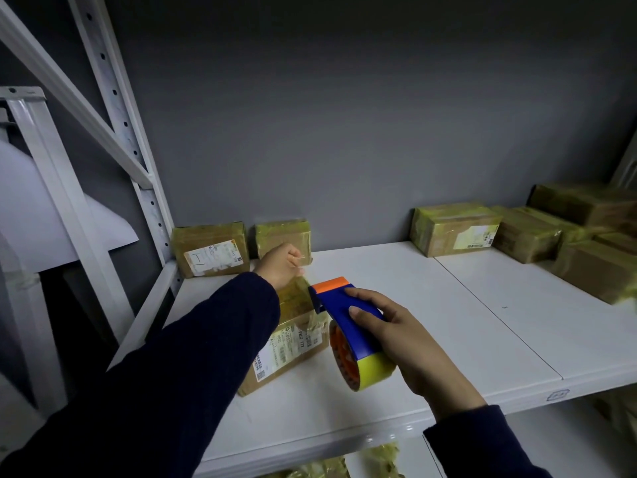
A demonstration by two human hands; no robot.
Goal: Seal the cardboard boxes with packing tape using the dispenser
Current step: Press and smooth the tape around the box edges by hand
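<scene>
Dark-sleeved left hand [281,265] pinches the tape [297,293] stretched over the labelled cardboard box [293,353] lying on the white shelf [448,305], right hand [400,339] with fingers wrapped round the blue-orange dispenser [344,315] just beside it: mid-strip on this box, I'd say; next, pull taut, press down, cut.

White shelf [448,322] under a labelled box [293,350], two back-wall boxes [210,250], perhaps five right-hand boxes [455,229].
</scene>
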